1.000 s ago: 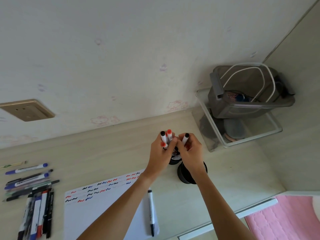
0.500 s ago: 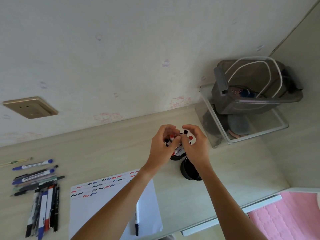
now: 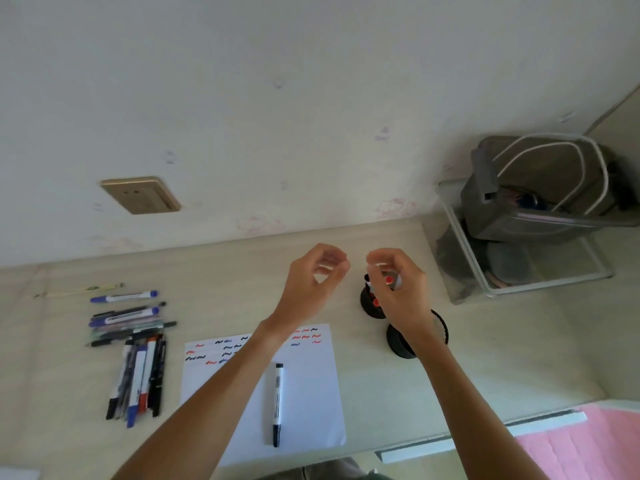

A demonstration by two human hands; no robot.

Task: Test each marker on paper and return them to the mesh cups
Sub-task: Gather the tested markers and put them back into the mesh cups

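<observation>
Paper (image 3: 304, 403): white sheet at the surface's near edge, coloured test squiggles along its far end.
Black marker (image 3: 277, 403): capped, lying on the paper.
Loose pens (image 3: 138, 375): on the surface, left of the paper.
Near mesh cup (image 3: 403, 344): black, partly behind the right wrist.
Far mesh cup (image 3: 372, 303): black, holds red-capped markers (image 3: 388, 280).
Left hand (image 3: 311, 289): fingers loosely curled, holding nothing.
Right hand (image 3: 401, 289): above the far cup, fingers curled; grip on the markers cannot be told.
</observation>
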